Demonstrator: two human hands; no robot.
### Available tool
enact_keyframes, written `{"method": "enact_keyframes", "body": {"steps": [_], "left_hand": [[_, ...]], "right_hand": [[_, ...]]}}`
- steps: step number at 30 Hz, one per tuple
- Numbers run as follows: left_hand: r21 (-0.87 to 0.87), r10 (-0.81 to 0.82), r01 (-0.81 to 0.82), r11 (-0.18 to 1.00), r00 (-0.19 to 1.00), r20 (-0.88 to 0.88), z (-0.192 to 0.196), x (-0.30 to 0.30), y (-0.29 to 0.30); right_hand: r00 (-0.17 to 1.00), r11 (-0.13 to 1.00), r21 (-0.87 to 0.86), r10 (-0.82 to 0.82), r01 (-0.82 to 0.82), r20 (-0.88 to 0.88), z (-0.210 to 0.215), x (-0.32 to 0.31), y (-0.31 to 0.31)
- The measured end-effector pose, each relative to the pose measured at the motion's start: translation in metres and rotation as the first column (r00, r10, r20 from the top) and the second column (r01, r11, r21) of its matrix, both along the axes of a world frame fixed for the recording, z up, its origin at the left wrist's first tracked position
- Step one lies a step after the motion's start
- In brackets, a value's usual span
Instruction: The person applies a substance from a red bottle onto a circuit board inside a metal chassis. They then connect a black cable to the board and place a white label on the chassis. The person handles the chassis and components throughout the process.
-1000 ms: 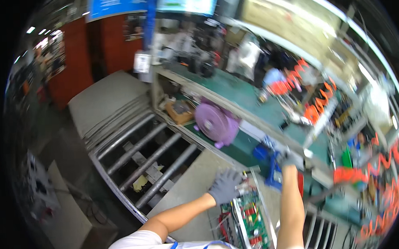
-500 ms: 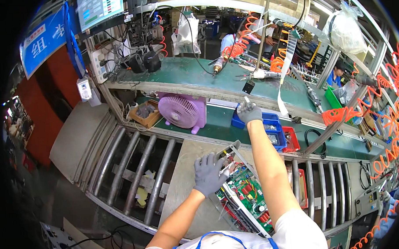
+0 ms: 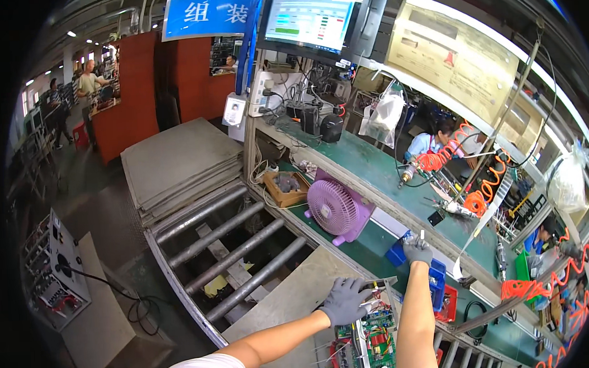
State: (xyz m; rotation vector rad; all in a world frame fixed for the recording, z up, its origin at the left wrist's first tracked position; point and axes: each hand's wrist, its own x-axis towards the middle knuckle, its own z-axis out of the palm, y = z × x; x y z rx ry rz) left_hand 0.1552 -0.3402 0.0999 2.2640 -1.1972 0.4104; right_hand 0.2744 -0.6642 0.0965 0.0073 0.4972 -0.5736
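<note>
My left hand [image 3: 345, 300], in a grey glove with pale thumb and index tips, rests at the far left corner of an open metal chassis. Its fingers are spread, next to some wires. Inside the chassis is a green circuit board [image 3: 382, 340] with red parts, partly covered by my right forearm. My right hand [image 3: 417, 251], also gloved in grey, reaches over the blue parts bins [image 3: 437, 284] at the back. Its fingers are curled and one pale fingertip points up. Whatever they hold, if anything, is too small to make out.
A purple fan [image 3: 337, 208] and a cardboard box of grey parts [image 3: 287, 187] stand left of the bins. A red bin [image 3: 447, 304] sits to their right. Metal rollers [image 3: 256, 279] flank the board under the chassis. Orange coiled hoses [image 3: 480, 203] hang over the green shelf.
The view has swung left, so the bench appears farther right and more floor shows at left. My right hand stays over the blue bins; my left remains at the chassis corner.
</note>
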Motion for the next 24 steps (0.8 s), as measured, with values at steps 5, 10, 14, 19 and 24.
{"method": "enact_keyframes", "body": {"steps": [5, 10, 14, 19, 24], "left_hand": [[-0.028, 0.004, -0.004, 1.000, 1.000, 0.006, -0.001, -0.001, 0.000], [-0.076, 0.019, -0.016, 0.997, 0.999, 0.032, -0.004, -0.001, 0.000], [-0.073, 0.002, -0.001, 0.997, 1.000, 0.016, -0.006, -0.002, -0.005], [-0.020, 0.010, -0.010, 1.000, 1.000, -0.019, -0.001, -0.003, 0.004], [-0.001, 0.008, -0.008, 1.000, 0.998, -0.070, 0.009, -0.008, 0.011]], "right_hand": [[0.996, 0.996, 0.092, -0.023, 0.016, 0.084, -0.017, 0.014, -0.014], [0.979, 0.998, 0.054, 0.020, -0.032, 0.203, -0.020, 0.016, -0.021], [0.997, 0.997, -0.065, -0.031, 0.035, 0.073, -0.024, 0.008, -0.026], [0.978, 0.927, -0.336, 0.116, -0.169, -0.172, -0.002, -0.040, 0.028], [0.930, 0.738, -0.569, 0.247, -0.362, -0.271, 0.008, -0.115, 0.044]]}}
